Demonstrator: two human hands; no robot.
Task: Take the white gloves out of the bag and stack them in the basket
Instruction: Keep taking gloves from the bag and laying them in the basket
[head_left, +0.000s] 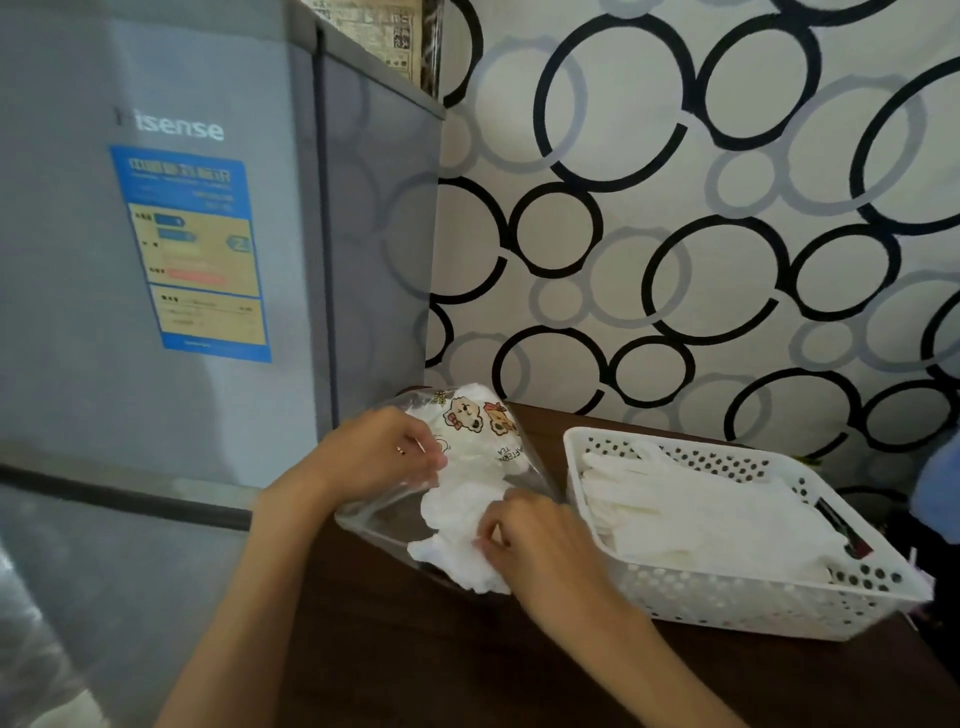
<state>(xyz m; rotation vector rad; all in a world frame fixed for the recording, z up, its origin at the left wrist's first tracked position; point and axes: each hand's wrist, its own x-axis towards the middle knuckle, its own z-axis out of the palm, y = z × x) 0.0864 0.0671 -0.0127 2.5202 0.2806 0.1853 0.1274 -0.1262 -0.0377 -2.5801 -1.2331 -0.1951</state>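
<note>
A good share of the work looks done: the white basket already holds a flat pile of white gloves that fills most of its floor. More remain, though. Just left of the basket, on the dark wooden table, lies a clear plastic bag printed with cartoon bears, and a bunch of white gloves is partly inside it and partly spilling out of its open mouth on the near side. How many are left inside cannot be told through the crumpled plastic.

The left hand sits on the far-left part of the bag, fingers curled and pinching the plastic near the opening, apparently to hold it steady. The right hand, between the bag and the basket's near-left corner, has its fingers curled down onto the protruding gloves and seems to pinch their edge; the fingertips are hidden, so exactly how much cloth it grips is unclear.

My judgement is that the step in hand is pulling this bunch free, after which it must go right into the basket on top of the pile.

A grey fridge stands left of the table.
</note>
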